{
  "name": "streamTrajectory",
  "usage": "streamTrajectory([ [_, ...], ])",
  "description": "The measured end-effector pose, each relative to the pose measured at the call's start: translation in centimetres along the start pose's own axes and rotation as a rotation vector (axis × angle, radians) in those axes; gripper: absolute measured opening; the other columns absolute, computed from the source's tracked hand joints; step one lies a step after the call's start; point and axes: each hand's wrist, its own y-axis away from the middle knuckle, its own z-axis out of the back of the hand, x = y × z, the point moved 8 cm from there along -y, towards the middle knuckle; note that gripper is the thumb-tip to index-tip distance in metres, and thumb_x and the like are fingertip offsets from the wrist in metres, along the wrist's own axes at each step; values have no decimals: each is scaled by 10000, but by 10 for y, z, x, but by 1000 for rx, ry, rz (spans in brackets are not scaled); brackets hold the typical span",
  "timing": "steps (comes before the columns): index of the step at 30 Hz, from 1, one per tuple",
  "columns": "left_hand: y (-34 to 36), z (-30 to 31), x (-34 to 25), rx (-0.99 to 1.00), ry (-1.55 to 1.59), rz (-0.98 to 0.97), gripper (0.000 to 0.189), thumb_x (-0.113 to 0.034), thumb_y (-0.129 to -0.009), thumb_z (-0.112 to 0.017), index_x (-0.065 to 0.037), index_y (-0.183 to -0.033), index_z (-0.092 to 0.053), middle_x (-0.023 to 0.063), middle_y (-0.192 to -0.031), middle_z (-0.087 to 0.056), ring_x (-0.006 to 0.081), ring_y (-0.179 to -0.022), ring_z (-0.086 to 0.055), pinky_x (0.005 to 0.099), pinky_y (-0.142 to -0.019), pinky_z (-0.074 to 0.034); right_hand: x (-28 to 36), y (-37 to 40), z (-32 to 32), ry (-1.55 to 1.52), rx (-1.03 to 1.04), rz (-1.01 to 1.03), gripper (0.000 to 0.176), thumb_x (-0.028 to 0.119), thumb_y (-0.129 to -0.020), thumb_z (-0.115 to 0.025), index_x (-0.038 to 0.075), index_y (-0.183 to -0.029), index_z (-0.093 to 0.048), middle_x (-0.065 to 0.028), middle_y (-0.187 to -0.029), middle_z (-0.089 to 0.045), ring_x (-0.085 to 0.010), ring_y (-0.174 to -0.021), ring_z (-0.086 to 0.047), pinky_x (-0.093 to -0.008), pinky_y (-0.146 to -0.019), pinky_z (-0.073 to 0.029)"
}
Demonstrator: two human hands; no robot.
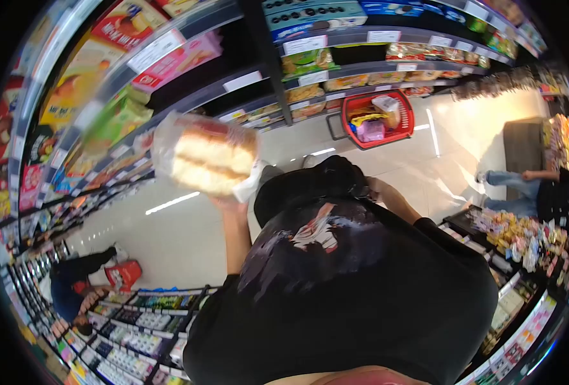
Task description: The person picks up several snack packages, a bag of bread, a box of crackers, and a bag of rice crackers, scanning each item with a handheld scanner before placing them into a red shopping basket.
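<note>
My left hand (230, 204) holds up a clear plastic pack of bread (212, 157), with thick pale slices and a browner filling or crust between them. The pack is slightly blurred, and it hides most of my fingers. It hangs in front of the snack shelves on the left. My right hand (375, 187) is low beside my black clothing at the hip. Its fingers are mostly hidden, so I cannot make out whether they hold anything.
On the floor ahead stands a red shopping basket (378, 119) with several packaged goods inside. Shelves of boxed snacks (316, 16) curve around the front and left. One person (79, 282) is at the lower left beside a red bag (123, 274); another person (522, 186) stands at the right near a snack display (522, 237).
</note>
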Motion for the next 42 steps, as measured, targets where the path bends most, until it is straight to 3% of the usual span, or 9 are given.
streamTrajectory([
  [2, -5, 29, -2, -210, -22, 12, 593, -462, -848, -492, -118, -1316, -374, 72, -1323, -423, 277, -1227, -373, 477, -1055, -246, 39, 46, -47, -224, 30, 97, 236, 251, -922, -382, 66, -869, -519, -40, -722, -586, -192, -580, -567, -351, -602, -514],
  [5, -19, -10, 7, 85, -66, -11, 610, -486, -875, -448, -107, -1337, -325, 79, -1316, -428, 261, -1206, -409, 446, -1015, -330, 84, 28, -7, -130, -158, 409, 114, 167, -793, -533, 61, -830, -553, -34, -700, -559, -123, -553, -549, -242, -489, -484],
  [10, -32, -27, 15, 81, -89, 28, 597, -468, -891, -419, -107, -1350, -296, 81, -1340, -394, 269, -1225, -384, 450, -1024, -315, 198, 223, -80, -181, -141, 1104, 458, -28, -730, -496, 4, -1183, -431, -69, -880, -511, -146, -722, -520, -256, -665, -432],
  [13, -39, -31, 21, 25, -147, 49, 590, -458, -900, -402, -106, -1358, -279, 82, -1354, -373, 274, -1236, -369, 452, -1028, -305, 213, 297, -104, -81, 88, 1326, 433, 117, -709, -619, -32, -1070, -432, -111, -846, -523, -178, -720, -534, -287, -658, -437],
  [17, -48, -36, 29, -60, -257, 71, 580, -444, -913, -380, -106, -1368, -257, 84, -1373, -345, 280, -1251, -349, 456, -1035, -293, 210, 350, -147, -174, 820, 1225, 416, 202, -761, -627, -25, -1051, -431, -39, -515, -450, -117, -385, -411, -223, -376, -334],
  [25, -68, -39, 37, -266, -530, 130, 560, -416, -939, -334, -105, -1388, -211, 88, -1412, -290, 292, -1282, -308, 462, -1048, -268, 186, 333, -171, 167, 42, 1173, 311, 48, -716, -685, -4, -978, -525, -33, -670, -542, -84, -529, -505, -219, -471, -398],
  [34, -37, -56, 49, -369, -404, 340, 479, -348, -964, -223, -24, -1313, -282, 210, -1259, -442, 349, -1107, -510, 479, -837, -515, 171, 343, -242, 753, 69, 1115, 407, 78, -747, -676, -50, -1097, -512, -89, -908, -624, -131, -860, -560, -291, -797, -442],
  [39, -33, -41, 45, -360, -482, 289, 507, -376, -972, -172, -26, -1328, -261, 198, -1288, -418, 339, -1143, -482, 459, -882, -494, 171, 319, -260, 485, 24, 842, 294, 91, -786, -654, -30, -1015, -515, -53, -672, -554, -84, -550, -516, -234, -514, -413],
  [42, -39, -47, 39, -310, -445, 221, 581, -455, -957, -142, -33, -1344, -239, 188, -1314, -394, 332, -1173, -454, 459, -918, -467, 178, 317, -288, 55, 303, 844, 238, 91, -818, -572, -17, -1015, -492, -33, -619, -464, -83, -441, -416, -230, -417, -342],
])
